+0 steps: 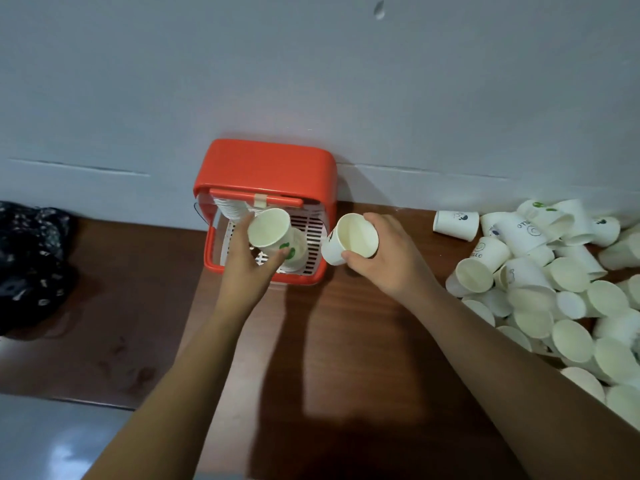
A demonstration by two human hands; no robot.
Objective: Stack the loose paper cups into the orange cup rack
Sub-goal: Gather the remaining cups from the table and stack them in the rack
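Left hand (247, 268) grip grasps a cup (273, 233) over the orange rack (263, 168); right hand (384, 258) grip grasps another cup (349, 239). Seat yours squarely, mouth aligned, onto the stack (230, 209).

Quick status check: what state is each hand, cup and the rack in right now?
left hand: gripping a cup over the rack
green-print cup: held tilted, mouth toward camera
right hand: gripping a second cup beside the rack
second cup: held tilted, empty
orange cup rack: front open, partly filled
loose cups: piled, unstacked
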